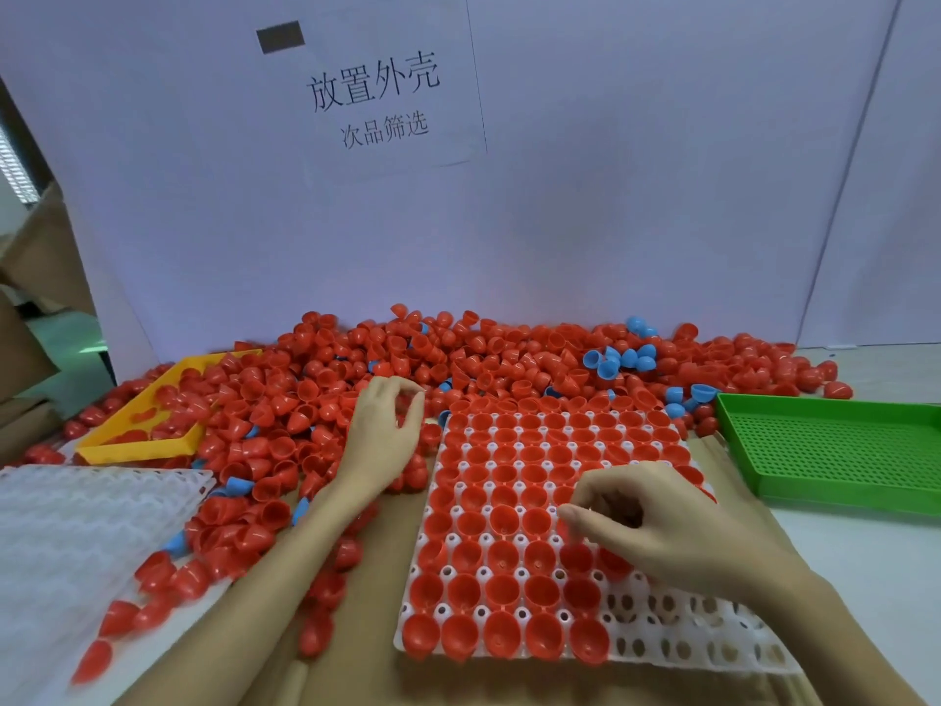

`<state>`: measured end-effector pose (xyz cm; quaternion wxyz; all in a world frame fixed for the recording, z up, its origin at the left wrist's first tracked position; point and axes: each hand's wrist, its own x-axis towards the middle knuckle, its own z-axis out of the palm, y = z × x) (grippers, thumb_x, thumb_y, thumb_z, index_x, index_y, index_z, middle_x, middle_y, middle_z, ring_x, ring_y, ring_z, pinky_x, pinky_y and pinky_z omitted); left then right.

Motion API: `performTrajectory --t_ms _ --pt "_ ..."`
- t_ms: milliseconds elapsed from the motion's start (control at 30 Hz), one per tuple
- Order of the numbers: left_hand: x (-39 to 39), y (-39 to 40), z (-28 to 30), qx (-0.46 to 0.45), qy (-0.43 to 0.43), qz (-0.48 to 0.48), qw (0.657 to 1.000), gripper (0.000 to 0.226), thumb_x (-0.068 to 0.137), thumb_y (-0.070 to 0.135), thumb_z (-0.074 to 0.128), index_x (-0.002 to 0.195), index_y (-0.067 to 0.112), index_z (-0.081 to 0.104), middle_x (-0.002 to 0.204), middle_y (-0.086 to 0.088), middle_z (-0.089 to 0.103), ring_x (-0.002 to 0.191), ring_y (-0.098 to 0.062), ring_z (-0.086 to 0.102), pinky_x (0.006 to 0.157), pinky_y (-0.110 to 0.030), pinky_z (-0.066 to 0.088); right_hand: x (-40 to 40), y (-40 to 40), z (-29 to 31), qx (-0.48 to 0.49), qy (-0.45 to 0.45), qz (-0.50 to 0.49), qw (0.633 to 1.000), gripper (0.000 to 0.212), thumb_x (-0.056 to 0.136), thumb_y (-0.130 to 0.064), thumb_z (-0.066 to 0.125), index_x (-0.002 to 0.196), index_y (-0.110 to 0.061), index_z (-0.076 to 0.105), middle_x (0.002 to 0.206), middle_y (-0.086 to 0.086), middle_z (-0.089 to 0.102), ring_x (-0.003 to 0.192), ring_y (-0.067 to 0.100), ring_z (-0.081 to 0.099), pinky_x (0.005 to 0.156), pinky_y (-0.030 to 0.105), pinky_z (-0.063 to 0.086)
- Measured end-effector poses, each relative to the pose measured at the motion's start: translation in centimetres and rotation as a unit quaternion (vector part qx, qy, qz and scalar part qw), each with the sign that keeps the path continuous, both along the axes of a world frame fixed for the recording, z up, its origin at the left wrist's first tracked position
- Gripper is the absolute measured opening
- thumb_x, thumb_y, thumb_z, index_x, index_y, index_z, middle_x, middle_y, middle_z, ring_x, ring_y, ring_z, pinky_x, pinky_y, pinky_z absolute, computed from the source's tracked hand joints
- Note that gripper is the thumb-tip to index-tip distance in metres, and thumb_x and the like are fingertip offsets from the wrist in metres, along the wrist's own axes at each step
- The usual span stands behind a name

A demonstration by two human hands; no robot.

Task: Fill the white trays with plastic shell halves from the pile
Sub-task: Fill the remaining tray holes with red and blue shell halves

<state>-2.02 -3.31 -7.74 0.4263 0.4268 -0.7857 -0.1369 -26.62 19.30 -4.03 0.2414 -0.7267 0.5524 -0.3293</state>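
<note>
Both hands curl: left (384, 430) over pile (356, 359), right (657, 522) over tray (713, 649); grasp unclear.

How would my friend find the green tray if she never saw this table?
Start at the white tray full of red shells, in the middle. Look right, past its far corner: the green tray lies flat there. It is the only green thing, with a holey floor and no shells inside, unlike the yellow tray.
</note>
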Motion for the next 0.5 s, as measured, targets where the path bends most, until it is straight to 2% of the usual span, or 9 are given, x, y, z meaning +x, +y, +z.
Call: performTrajectory --t_ms 133,233,333,500 --pt "1.0 -5.7 0.5 -0.016 -0.146 0.093 0.985 0.027 0.103 0.022 0.061 0.126 0.01 0.067 0.149 -0.013 0.046 0.137 -0.031 0.041 0.115 -0.044 0.038 0.0 0.0 0.2 -0.012 -0.019 -0.01 1.0 0.03 0.103 -0.042 0.062 0.078 -0.028 0.073 0.057 -0.008 0.054 0.051 0.005 0.045 0.053 0.016 0.035" --pt "1.4 -8.3 0.3 0.044 -0.226 0.097 0.968 0.031 0.104 0.03 0.057 0.132 0.019 0.066 0.156 -0.008 0.045 0.142 -0.033 0.038 0.116 -0.051 0.034 0.0 0.1 0.4 -0.014 -0.029 -0.017 0.999 0.031 0.103 -0.041 0.062 0.079 -0.027 0.074 0.056 -0.009 0.054 0.051 0.005 0.044 0.053 0.016 0.035" --pt "1.0 -8.8 -0.6 0.075 -0.21 0.106 0.969 0.027 0.106 0.029 0.053 0.123 0.018 0.071 0.153 -0.001 0.049 0.14 -0.03 0.037 0.113 -0.052 0.031 0.0 0.1 0.5 -0.014 -0.024 -0.02 0.999 0.03 0.103 -0.041 0.062 0.08 -0.027 0.075 0.056 -0.01 0.055 0.051 0.005 0.045 0.053 0.017 0.036" --pt "1.8 -8.1 -1.7 0.02 -0.189 0.081 0.979 0.026 0.108 0.02 0.051 0.12 0.013 0.072 0.147 0.003 0.053 0.135 -0.026 0.04 0.109 -0.051 0.034 0.0 0.3 0.4 -0.013 -0.019 -0.019 1.0 0.029 0.104 -0.039 0.061 0.082 -0.026 0.075 0.055 -0.012 0.053 0.051 0.005 0.045 0.053 0.017 0.036"
